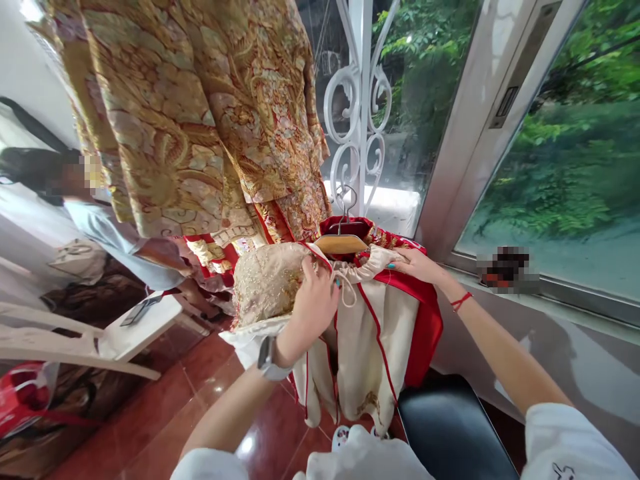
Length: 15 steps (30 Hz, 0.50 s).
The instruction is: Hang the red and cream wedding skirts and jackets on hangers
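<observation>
My left hand [313, 310], with a watch on its wrist, grips a beige gold-embroidered fabric piece [265, 283] gathered by a drawstring. My right hand [420, 265], wearing a red string bracelet, pinches the cream gathered band [365, 261] at the piece's far edge. Below both hands hangs a cream garment with red trim [373, 333] and a red lining. A wooden hanger [341, 245] with a metal hook holds it. Above and left hangs a gold and red brocade robe [190, 113].
A person in a pale blue shirt [107, 230] stands at the left behind a white chair [100, 337] with a phone on it. A black padded seat [450, 427] stands below right. White scrollwork ironwork [357, 113] and a window [550, 153] lie ahead. The floor is red tile.
</observation>
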{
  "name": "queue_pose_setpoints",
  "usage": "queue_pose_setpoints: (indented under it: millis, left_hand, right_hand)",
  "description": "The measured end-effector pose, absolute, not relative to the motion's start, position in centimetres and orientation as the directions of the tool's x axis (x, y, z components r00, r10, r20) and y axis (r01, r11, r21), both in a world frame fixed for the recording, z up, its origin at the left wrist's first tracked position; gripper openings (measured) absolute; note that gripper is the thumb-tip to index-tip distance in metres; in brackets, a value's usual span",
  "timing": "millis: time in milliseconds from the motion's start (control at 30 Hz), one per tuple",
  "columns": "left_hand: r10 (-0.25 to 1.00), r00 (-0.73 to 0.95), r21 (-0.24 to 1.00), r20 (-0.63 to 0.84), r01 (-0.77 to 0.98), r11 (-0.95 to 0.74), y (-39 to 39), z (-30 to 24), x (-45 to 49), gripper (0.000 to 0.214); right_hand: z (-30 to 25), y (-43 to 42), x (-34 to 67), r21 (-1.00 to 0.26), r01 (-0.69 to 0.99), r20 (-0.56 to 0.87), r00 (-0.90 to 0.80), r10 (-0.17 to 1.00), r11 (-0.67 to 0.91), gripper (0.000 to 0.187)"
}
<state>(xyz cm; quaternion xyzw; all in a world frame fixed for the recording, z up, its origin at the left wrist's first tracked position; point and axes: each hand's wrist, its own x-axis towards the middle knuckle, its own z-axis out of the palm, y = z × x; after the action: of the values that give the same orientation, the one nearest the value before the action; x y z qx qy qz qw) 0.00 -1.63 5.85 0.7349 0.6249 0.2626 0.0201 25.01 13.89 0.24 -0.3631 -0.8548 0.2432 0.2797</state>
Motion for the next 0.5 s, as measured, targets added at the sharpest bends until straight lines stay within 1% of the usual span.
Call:
queue_pose_setpoints:
  millis: [67,133,200,267,300,367,433,500]
  left_hand:
    - [0.925,0.086,0.251,0.370,0.949,-0.189,-1.8,6.2,-2.0,0.029]
    - [0.922,0.046,0.196,0.384,0.972,-0.130,-1.2,7.4,-4.4,0.032]
    - [0.919,-0.051,0.207,0.390,0.978,-0.033,-0.2,8.6,-6.7,0.038]
    - [0.927,-0.131,0.244,0.351,0.969,0.045,1.1,9.2,-8.7,0.043]
    - [0.937,-0.148,0.258,0.317,0.964,0.065,1.7,9.2,-9.6,0.045]
    - [0.961,-0.129,0.261,0.243,0.963,0.063,2.4,8.8,-10.8,0.052]
    - [0.969,-0.134,0.216,0.205,0.972,0.089,2.2,8.3,-11.3,0.057]
    - [0.962,-0.179,0.139,0.208,0.979,0.152,1.4,7.8,-11.2,0.060]
  right_hand:
    - [0.3,13.9,25.0,-0.618,0.482,0.303,-0.583,0.754,0.621,0.042]
    - [0.4,13.9,24.9,-0.631,0.471,0.297,-0.587,0.753,0.616,0.041]
    - [0.5,13.9,24.9,-0.651,0.461,0.281,-0.591,0.756,0.603,0.041]
    - [0.5,13.9,24.9,-0.662,0.466,0.269,-0.583,0.766,0.587,0.040]
    - [0.5,13.9,24.9,-0.660,0.477,0.266,-0.574,0.774,0.581,0.040]
    - [0.6,14.0,24.8,-0.646,0.503,0.269,-0.554,0.788,0.574,0.040]
    - [0.6,14.1,24.9,-0.635,0.516,0.268,-0.551,0.790,0.575,0.040]
    - [0.7,14.2,25.0,-0.629,0.519,0.263,-0.558,0.787,0.578,0.040]
